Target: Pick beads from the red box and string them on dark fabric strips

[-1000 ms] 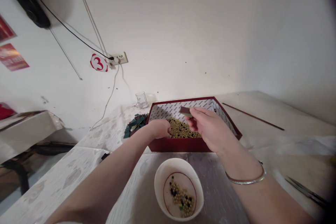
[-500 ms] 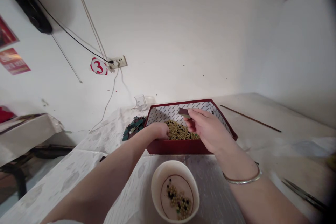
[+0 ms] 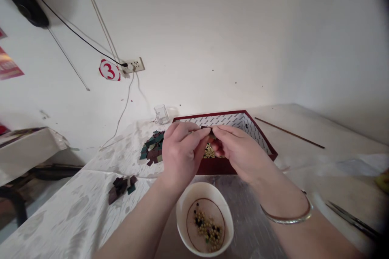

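Observation:
In my right hand [image 3: 235, 143] a small dark brown flat piece [image 3: 214, 132] is pinched between thumb and fingers, mostly covered by the fingertips. My left hand [image 3: 182, 145] is closed, its thumb and fingertips meeting the right fingertips at that piece; what it pinches is hidden. Both hands are over the front of a dark red box [image 3: 217, 166] with a printed white lining. Inside it, tan and black beads [image 3: 209, 151] show between the hands. A white bowl [image 3: 229, 226] with a few more tan and black beads stands nearer me.
Left of the box lies a heap of dark green and brown flat pieces [image 3: 153, 145], with a smaller pile [image 3: 120, 188] nearer. A glass mug [image 3: 161, 114] stands by the wall. On the right are a thin brown stick [image 3: 288, 132] and metal tweezers [image 3: 349, 216].
My left hand has risen out of the beads in the box and moved to the piece in my right hand. The right hand stays nearly in place, still holding the piece.

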### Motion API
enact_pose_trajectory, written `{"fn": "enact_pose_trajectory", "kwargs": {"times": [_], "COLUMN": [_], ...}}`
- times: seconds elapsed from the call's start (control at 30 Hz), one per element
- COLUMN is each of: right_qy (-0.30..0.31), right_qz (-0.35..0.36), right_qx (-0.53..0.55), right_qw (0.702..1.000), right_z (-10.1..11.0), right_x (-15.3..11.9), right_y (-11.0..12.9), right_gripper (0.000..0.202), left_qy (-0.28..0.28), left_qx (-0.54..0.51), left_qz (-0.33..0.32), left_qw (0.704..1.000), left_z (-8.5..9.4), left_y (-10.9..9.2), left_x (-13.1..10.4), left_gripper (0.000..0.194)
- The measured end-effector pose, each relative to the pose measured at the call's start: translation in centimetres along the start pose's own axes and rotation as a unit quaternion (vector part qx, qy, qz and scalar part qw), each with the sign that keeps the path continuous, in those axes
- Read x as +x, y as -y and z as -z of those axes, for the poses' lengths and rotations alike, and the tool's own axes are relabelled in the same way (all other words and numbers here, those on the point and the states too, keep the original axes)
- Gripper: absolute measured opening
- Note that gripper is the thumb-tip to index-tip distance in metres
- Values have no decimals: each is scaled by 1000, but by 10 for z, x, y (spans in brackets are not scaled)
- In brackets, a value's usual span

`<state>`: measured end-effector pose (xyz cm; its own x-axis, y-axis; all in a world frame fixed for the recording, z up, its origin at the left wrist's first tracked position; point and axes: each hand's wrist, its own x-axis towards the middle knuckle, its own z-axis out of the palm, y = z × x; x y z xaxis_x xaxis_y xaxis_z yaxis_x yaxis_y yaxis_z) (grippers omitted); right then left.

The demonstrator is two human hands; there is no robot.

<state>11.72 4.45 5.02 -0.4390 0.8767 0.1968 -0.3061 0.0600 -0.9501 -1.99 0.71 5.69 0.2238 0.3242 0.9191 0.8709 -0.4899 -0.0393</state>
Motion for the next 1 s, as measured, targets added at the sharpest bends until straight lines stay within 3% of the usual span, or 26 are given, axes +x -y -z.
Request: {"fn": "enact_pose_trajectory", "kwargs": {"times": [0.3, 0.6, 0.8, 1.0], "right_qy": [30, 21, 28, 16], "right_qz": [1, -5, -9, 0], "right_qx": [-64, -99, -120, -122], "right_qw": [998, 995, 992, 992], "right_z": [-13, -15, -14, -13], "right_x": [-7, -8, -7, -5], "right_y": [-4, -8, -9, -11], "right_gripper": [29, 27, 28, 29], "left_qy": [-41, -1, 22, 18], "left_qx": [55, 50, -26, -12], "left_qz": [0, -1, 70, 113], "left_qw": [998, 999, 997, 993], "left_z": [1, 3, 0, 1], "left_y": [10, 13, 12, 6], "left_x": [-11, -18, -15, -14], "left_gripper": [23, 24, 14, 6]}}
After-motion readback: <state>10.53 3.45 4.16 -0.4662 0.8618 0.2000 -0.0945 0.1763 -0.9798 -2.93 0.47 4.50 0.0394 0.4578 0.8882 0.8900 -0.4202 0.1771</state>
